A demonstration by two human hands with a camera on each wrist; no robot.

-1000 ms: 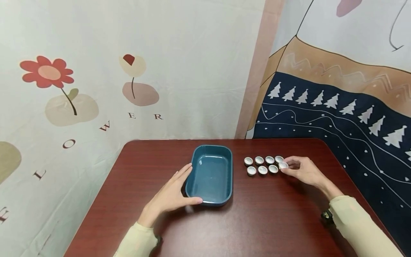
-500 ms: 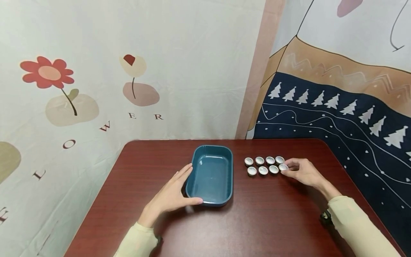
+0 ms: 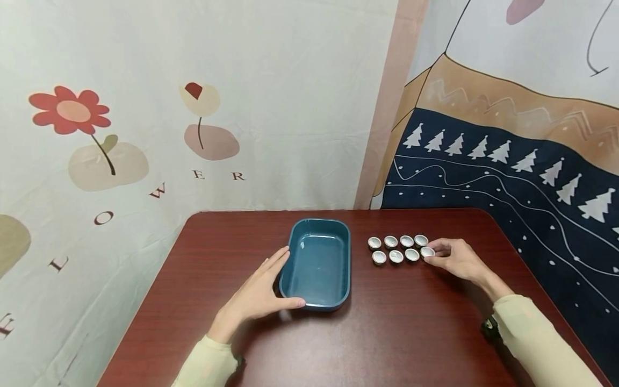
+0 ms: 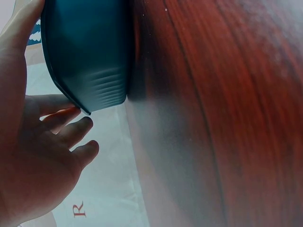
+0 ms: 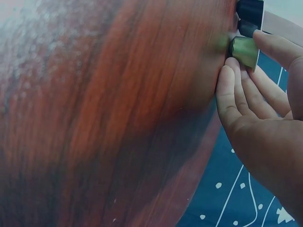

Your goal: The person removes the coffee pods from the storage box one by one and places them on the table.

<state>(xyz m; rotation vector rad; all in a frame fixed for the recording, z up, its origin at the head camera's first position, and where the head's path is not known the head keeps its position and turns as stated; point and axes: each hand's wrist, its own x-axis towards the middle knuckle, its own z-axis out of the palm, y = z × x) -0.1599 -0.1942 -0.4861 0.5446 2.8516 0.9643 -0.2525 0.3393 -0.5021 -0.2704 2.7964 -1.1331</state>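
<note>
My left hand (image 3: 256, 295) rests on a dark teal rectangular dish (image 3: 349, 269), fingertips at its left rim and thumb across the near-left corner. In the left wrist view the fingers of that hand (image 4: 52, 146) lie loosely along the dish's outer wall (image 4: 90, 56). With thumb and fingers, my right hand (image 3: 456, 260) pinches a coffee capsule (image 3: 427, 252), silver lid up, at the right end of the near row. Seen from the right wrist, this capsule (image 5: 244, 51) has a green body, with the fingertips of my right hand (image 5: 260, 99) around it.
Several other coffee capsules (image 3: 395, 257) stand lid up in two short rows right of the dish; dark-bodied ones (image 5: 250, 10) show in the right wrist view. The reddish-brown table (image 3: 377, 333) meets a printed cloth backdrop (image 3: 300, 107) behind.
The right hand has lowered its capsule slightly towards me, from overlapping the far row's last capsule to the end of the near row. The left hand and dish stay put.
</note>
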